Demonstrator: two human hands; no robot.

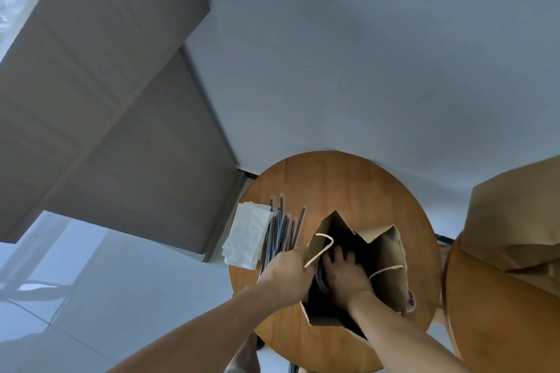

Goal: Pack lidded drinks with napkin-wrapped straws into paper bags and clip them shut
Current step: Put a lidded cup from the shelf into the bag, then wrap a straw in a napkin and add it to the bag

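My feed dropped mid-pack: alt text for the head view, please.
The right hand reaches into an open brown paper bag on a round wooden table, while the left hand holds the bag's rim. Left of it lie white napkins and black wrapped straws.

The paper bag (391, 254) is kraft brown, black inside, with cream cord handles (324, 247). The round table (348, 185) shows warm orange-brown wood grain. At the bag's ten o'clock are white napkins (247, 236) and black straws (280, 233) in clear sleeves. At three o'clock, a second table (500, 312) of the same wood bears more brown bags (515, 215). The cabinet (106, 85) is taupe, the floor tiles (75, 297) glossy white
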